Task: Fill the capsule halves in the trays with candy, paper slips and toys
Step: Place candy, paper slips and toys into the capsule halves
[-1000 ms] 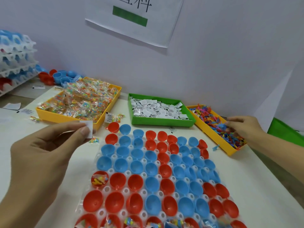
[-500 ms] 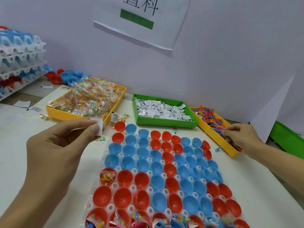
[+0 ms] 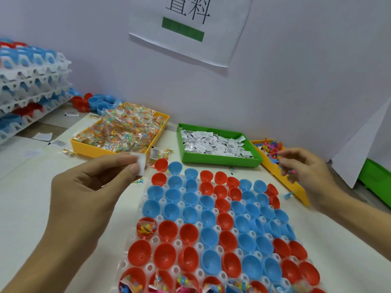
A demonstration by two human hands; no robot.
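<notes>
A clear tray in front of me holds rows of red and blue capsule halves. One red half at its left edge and the nearest row hold candy and toys. My left hand pinches a white paper slip between thumb and forefinger, left of the tray. My right hand hovers over the yellow toy bin, fingers curled round a small pink toy. Behind the tray lie the yellow candy bin and the green slip bin.
Stacked white trays of capsule halves stand at the far left, with loose red and blue halves beside them. A wall with a paper sign rises behind the bins. Another green bin sits at the far right. Stray slips and candy packets lie about.
My right hand has lifted out of the toy bin with a small toy in its fingers. My left hand keeps its pinch on the slip. The camera has tilted down and closer.
</notes>
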